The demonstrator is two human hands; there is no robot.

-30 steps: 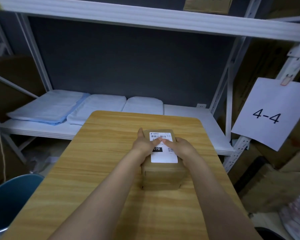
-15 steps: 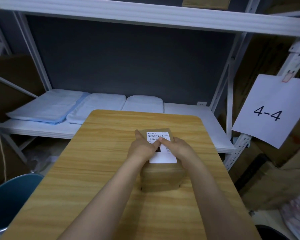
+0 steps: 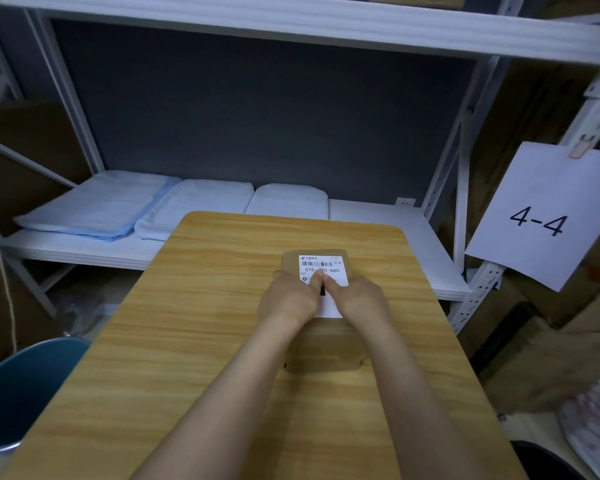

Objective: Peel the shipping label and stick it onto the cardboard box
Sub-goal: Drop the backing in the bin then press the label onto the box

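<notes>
A small brown cardboard box (image 3: 326, 348) stands on the wooden table (image 3: 205, 341). A white shipping label (image 3: 321, 266) with a barcode lies flat on the box's top face. My left hand (image 3: 288, 301) and my right hand (image 3: 359, 299) rest side by side on the label. Their fingertips press down together near its middle, just below the barcode. Both hands cover the label's lower half, and neither hand grips anything.
Behind the table a white metal shelf (image 3: 378, 216) holds several folded pale blue and white cloths (image 3: 160, 209). A paper sign reading 4-4 (image 3: 541, 216) hangs at the right. A blue bin (image 3: 18, 393) stands at the lower left. Brown cartons (image 3: 548, 358) pile up on the right.
Both hands have slid toward the far end of the label, pressing it down. More of the barcode text shows above the fingers. The box has not moved.
</notes>
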